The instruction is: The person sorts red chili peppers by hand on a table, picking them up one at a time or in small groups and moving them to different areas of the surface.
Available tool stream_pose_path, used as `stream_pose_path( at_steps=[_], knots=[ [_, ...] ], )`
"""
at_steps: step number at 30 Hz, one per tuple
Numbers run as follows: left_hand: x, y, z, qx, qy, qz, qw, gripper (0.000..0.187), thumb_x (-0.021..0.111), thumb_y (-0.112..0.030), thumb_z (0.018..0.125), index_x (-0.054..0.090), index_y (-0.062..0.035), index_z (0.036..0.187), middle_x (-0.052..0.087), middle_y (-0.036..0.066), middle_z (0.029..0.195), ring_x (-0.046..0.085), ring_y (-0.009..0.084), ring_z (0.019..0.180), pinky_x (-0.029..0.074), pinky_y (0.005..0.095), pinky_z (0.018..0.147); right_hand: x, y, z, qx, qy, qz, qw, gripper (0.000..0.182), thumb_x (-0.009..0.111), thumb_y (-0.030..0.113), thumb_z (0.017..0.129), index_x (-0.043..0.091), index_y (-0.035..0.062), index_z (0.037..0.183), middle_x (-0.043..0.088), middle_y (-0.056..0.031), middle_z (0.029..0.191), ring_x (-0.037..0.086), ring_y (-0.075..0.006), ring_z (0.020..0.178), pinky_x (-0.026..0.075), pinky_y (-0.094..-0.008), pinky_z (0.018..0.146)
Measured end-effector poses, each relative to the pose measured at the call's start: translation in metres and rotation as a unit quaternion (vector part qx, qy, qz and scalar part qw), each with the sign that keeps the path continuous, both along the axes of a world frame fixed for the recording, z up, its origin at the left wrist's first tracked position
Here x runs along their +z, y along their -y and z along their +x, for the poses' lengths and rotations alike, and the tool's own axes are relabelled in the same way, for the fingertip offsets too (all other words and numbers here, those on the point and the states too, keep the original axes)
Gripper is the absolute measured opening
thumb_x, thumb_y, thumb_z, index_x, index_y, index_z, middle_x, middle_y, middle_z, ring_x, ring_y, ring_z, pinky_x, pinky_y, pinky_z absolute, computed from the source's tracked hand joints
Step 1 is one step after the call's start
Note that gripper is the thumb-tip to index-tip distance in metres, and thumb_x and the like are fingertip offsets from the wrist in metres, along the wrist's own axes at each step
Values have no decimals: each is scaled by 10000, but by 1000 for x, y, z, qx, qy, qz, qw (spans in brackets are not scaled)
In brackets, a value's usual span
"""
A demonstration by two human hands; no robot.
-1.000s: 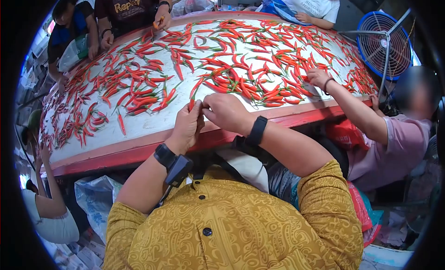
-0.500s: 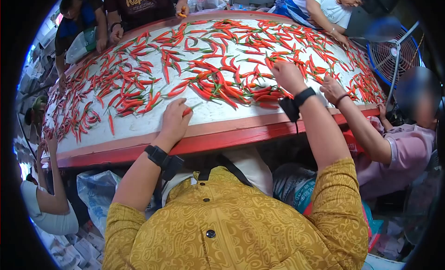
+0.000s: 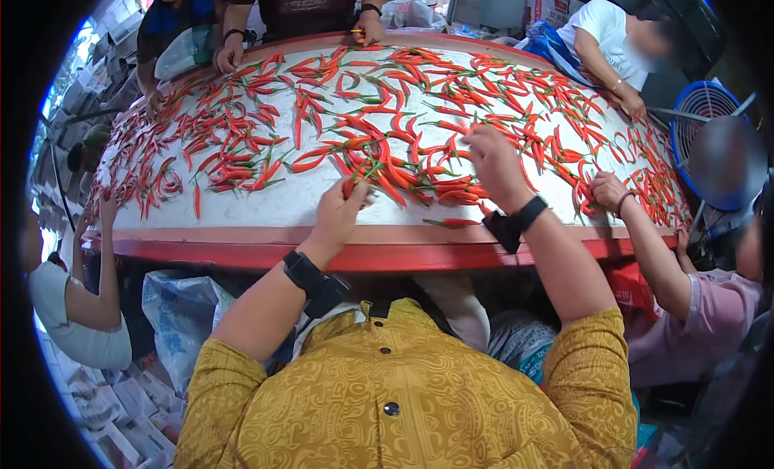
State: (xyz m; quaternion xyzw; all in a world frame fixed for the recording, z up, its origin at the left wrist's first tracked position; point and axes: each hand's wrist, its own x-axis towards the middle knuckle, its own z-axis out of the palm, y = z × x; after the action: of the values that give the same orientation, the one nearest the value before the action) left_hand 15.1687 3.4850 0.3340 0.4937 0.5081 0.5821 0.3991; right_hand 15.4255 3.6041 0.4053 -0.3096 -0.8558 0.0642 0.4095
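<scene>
Many red chillies with green stems lie scattered over a white-topped table with a red front edge. My left hand, near the front middle, has its fingers closed around a red chilli; green stems show beside the fingertips. To the right, my right hand hovers over the chillies with its fingers bent together at a blurred reddish spot; what it holds, if anything, is too smeared to make out. A single chilli lies near the front edge between my hands.
A co-worker's hand is over chillies to my right. Other people stand at the far side and at the left end. A fan is at the right, and a plastic bag hangs below the table at the left.
My left hand has moved right towards the middle pile. My right hand has shifted slightly in the view. A single chilli now lies near the front edge, and the head view has shifted.
</scene>
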Motion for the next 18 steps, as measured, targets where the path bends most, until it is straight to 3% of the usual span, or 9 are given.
stream_pose_path(
  at_steps=[2, 3, 7, 9, 10, 11, 14, 17, 18],
  knots=[
    [19, 4, 38, -34, 206, -25, 978, 208, 504, -249, 973, 588, -61, 1004, 633, 28, 1031, 595, 160, 918, 464, 270, 791, -1, 43, -23, 104, -2, -30, 994, 205, 535, -60, 768, 656, 34, 905, 606, -148, 959, 591, -319, 912, 504, -381, 775],
    [27, 7, 55, -70, 312, -21, 947, 222, 550, -305, 951, 607, -92, 979, 619, 22, 1056, 562, 85, 894, 457, 233, 734, -7, 59, -30, 158, 6, -60, 986, 216, 553, -59, 750, 650, 39, 915, 607, -146, 962, 591, -320, 928, 503, -385, 793],
    [49, 27, 74, -53, 367, -52, 927, 223, 533, -301, 958, 581, -84, 947, 619, 31, 947, 586, 112, 797, 472, 238, 696, -4, 95, -26, 231, 61, -101, 966, 249, 579, -30, 776, 644, 65, 996, 621, -138, 1021, 614, -316, 938, 522, -388, 791],
    [47, 40, 41, -57, 251, -35, 966, 248, 510, -313, 963, 552, -69, 971, 599, 38, 929, 588, 150, 756, 523, 311, 677, 6, 97, -10, 299, 21, -39, 953, 217, 594, 2, 796, 647, 68, 996, 620, -135, 1043, 627, -316, 882, 526, -396, 762],
    [59, 50, 32, 15, 258, 7, 966, 249, 538, -334, 947, 542, -88, 987, 546, 11, 838, 544, 108, 673, 493, 268, 573, 4, 91, 1, 305, 19, -41, 951, 217, 594, 2, 796, 647, 68, 996, 620, -135, 1043, 627, -316, 882, 526, -396, 762],
    [66, 67, -2, -26, 271, -15, 962, 234, 566, -334, 933, 530, -108, 985, 500, -6, 795, 492, 68, 641, 437, 213, 521, 3, 83, 17, 274, 20, -65, 959, 214, 606, 22, 797, 647, 67, 1002, 622, -136, 1039, 629, -314, 861, 524, -397, 753],
    [85, 123, -71, 172, 82, -34, 981, 227, 564, -305, 943, 542, -90, 875, 447, -49, 709, 416, 40, 544, 358, 206, 491, 7, 59, 71, 156, 120, -144, 970, 185, 617, 89, 808, 657, 52, 985, 646, -144, 948, 631, -310, 807, 511, -387, 720],
    [69, 193, -150, 272, -310, -225, 883, 259, 548, -258, 921, 600, -8, 877, 531, 44, 631, 522, 145, 559, 417, 311, 535, 14, 47, 113, 112, 290, -285, 907, 187, 625, 94, 811, 651, 20, 981, 654, -147, 938, 626, -298, 878, 499, -352, 771],
    [45, 223, -179, 244, -427, -209, 845, 239, 559, -243, 905, 600, -7, 913, 569, 86, 660, 553, 207, 583, 436, 350, 564, 7, 44, 121, 110, 288, -289, 906, 187, 625, 94, 811, 651, 20, 981, 654, -147, 938, 626, -298, 878, 499, -352, 771]
  ],
)
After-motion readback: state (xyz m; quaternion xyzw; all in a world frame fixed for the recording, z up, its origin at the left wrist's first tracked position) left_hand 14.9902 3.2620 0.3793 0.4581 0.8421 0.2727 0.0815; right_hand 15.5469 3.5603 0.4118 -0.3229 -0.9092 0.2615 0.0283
